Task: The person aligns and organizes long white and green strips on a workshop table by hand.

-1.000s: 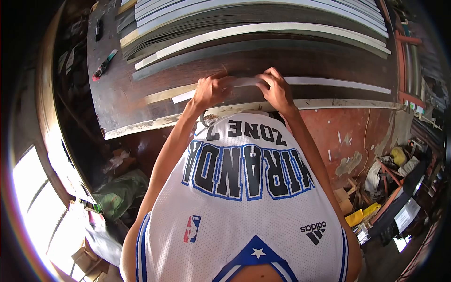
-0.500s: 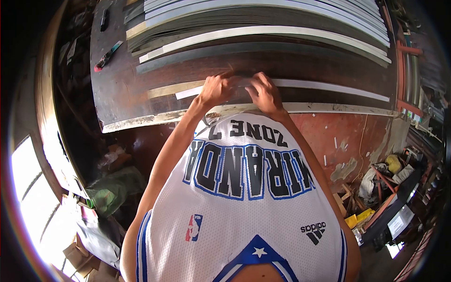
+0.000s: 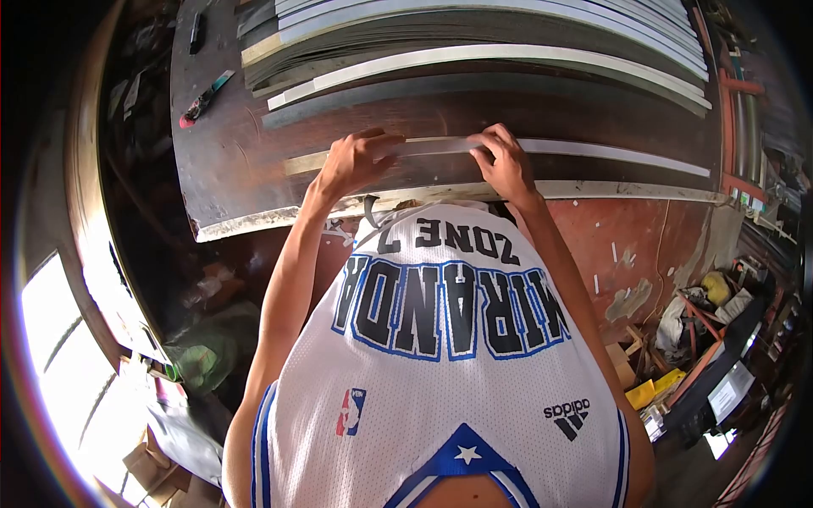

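Observation:
A long thin white strip (image 3: pixel 618 155) lies along the near part of the dark table. My right hand (image 3: pixel 506 161) is closed on it, thumb and fingers pinching it from above. To the left, my left hand (image 3: pixel 357 161) has its fingers curled over the same line, closed on the strip's other end, which the hand hides. Between the hands the strip looks grey and smeared by motion. A tan strip (image 3: pixel 306 162) lies flat just left of my left hand, partly covered by it.
Stacked white and grey strips (image 3: pixel 491 25) fill the table's far side, with a single white strip (image 3: pixel 406 63) before them. A cutter knife (image 3: pixel 206 99) and a small black object (image 3: pixel 196 32) lie at left. The table's pale front edge (image 3: pixel 246 227) runs near my waist.
My left hand has moved left along the strip, so the hands are wider apart. The white end that stuck out left of it is now hidden. My right hand shifted slightly right.

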Motion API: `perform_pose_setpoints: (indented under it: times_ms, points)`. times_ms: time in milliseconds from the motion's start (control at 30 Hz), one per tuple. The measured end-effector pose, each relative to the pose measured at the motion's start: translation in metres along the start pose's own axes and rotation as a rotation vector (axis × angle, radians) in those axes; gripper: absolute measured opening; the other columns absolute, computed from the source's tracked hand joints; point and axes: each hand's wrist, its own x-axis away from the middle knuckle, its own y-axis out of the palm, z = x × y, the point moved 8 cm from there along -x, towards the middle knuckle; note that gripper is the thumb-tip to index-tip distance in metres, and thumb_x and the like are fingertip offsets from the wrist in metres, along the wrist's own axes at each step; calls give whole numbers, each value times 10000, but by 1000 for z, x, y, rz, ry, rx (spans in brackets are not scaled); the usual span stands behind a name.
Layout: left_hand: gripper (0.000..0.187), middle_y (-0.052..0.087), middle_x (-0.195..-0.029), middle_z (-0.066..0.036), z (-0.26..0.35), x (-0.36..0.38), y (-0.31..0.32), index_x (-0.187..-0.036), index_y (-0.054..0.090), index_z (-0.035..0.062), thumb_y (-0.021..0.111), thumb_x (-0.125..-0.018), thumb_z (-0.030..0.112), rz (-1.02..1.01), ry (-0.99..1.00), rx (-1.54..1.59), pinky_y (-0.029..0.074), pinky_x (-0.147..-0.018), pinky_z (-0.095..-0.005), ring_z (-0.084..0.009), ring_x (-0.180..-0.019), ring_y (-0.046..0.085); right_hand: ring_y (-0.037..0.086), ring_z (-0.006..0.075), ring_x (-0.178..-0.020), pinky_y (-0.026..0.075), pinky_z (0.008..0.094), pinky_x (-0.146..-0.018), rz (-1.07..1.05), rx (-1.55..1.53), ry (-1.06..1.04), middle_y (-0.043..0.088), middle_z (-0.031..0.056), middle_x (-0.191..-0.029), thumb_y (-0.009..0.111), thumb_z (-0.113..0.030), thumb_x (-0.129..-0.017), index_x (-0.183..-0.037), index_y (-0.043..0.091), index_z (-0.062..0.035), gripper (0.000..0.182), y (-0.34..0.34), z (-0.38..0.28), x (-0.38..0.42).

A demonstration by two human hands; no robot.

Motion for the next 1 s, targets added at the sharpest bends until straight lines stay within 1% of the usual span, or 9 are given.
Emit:
perform_pose_setpoints:
  times_ms: [167, 367, 433, 567, 633, 700, 800, 933, 1000]
  points:
    - [327, 742, -1019, -62, 3, -4, 4, -1169, 753, 162, 779, -847, 114, -7, -13, -24, 615, -646, -375, -244, -733, 733, 652, 314, -924, 527, 400, -797, 8, 42, 1, 621, 109, -991, 752, -110, -878, -1061, 712, -62, 193, -13, 5, 3]
    - [356, 739, -1110, -89, 1, -10, 22, -1232, 739, 200, 763, -880, 151, -2, 24, -24, 632, -654, -371, -258, -727, 739, 646, 293, -891, 529, 402, -782, 57, 95, 20, 608, 96, -988, 782, -116, -850, -1064, 723, -80, 225, -23, 15, 8]
    - [333, 719, -1029, -68, 5, -14, 23, -1221, 740, 187, 748, -889, 194, 32, 69, -30, 620, -607, -389, -266, -698, 727, 644, 281, -865, 530, 400, -771, 56, 109, 22, 599, 90, -983, 793, -109, -832, -1050, 723, -86, 230, -26, 18, 8]
    - [340, 715, -1011, -64, 4, -16, 29, -1226, 739, 193, 746, -886, 188, -17, 4, 24, 621, -609, -387, -260, -699, 727, 641, 267, -846, 528, 393, -760, 45, 121, 14, 595, 81, -979, 791, -112, -835, -1038, 728, -91, 214, -29, 22, 9]
    - [349, 732, -1110, -81, 0, -14, 34, -1260, 729, 213, 735, -914, 179, -75, 5, -42, 623, -620, -347, -218, -680, 738, 641, 267, -844, 528, 393, -758, 37, 124, 6, 595, 79, -982, 790, -110, -836, -1037, 728, -92, 211, -27, 19, 9]
    - [347, 731, -1092, -75, -1, -14, 34, -1260, 730, 214, 734, -915, 180, -60, 22, -48, 620, -613, -343, -213, -679, 735, 643, 264, -844, 531, 391, -763, 27, 163, 3, 596, 75, -989, 785, -113, -842, -1029, 723, -91, 199, -27, 17, 9]
    - [340, 719, -1047, -62, 2, -14, 35, -1241, 735, 201, 732, -902, 184, -30, 37, -38, 618, -599, -354, -226, -690, 729, 652, 300, -906, 528, 400, -772, -8, 173, 29, 612, 93, -985, 772, -117, -861, -1051, 722, -85, 199, -25, 19, 10]
    - [335, 704, -1009, -56, 2, -14, 35, -1216, 741, 186, 726, -881, 182, -5, 29, -14, 620, -590, -379, -248, -706, 722, 653, 309, -921, 528, 403, -790, -41, 203, 12, 613, 92, -998, 760, -118, -867, -1072, 709, -84, 214, -20, 14, 5]
    - [336, 703, -1003, -56, 2, -13, 35, -1213, 742, 184, 725, -878, 175, 7, 27, -20, 619, -592, -380, -249, -708, 721, 644, 261, -884, 537, 389, -786, -37, 175, -27, 588, 67, -985, 783, -104, -830, -1033, 696, -85, 221, -17, 6, 4]
